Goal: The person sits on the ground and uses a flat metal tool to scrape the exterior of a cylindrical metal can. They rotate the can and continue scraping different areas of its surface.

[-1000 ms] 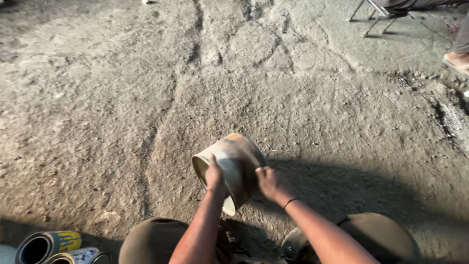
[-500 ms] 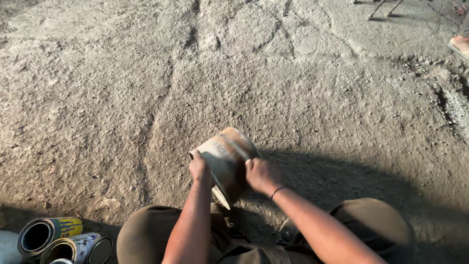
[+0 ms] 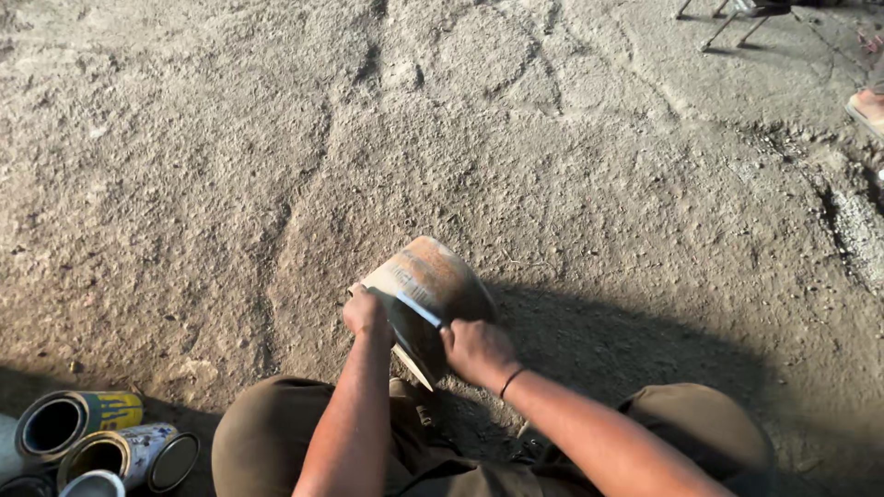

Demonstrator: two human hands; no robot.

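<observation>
Work in hand: a dented, rusty metal can (image 3: 425, 293) is held tilted on its side over the concrete ground (image 3: 230, 166), just in front of the person's knees, its open mouth turned toward the person.
Left hand (image 3: 365, 313): clenched on the can's rim at the near left edge, steadying it.
Right hand (image 3: 475, 351): closed around the handle end of a thin flat blade (image 3: 419, 310); the exact kind of tool is too small to tell.
Blade position: it lies across the can's mouth, its far end near the left hand, touching or just above the rim; which of the two I cannot tell.
Done so far, judging by the view: the can is picked up, turned and braced, and the tool is set against its opening.
Left, judging by the view: the can's wall looks dirty and battered all over, and its worn label is on it, so the work on it looks to be early or midway.
Other cans: several open paint cans (image 3: 83, 421) lie on their sides at the lower left, well apart from both hands.
Surroundings: metal chair legs (image 3: 727, 23) and someone's foot (image 3: 866, 106) at the upper right, far off.
</observation>
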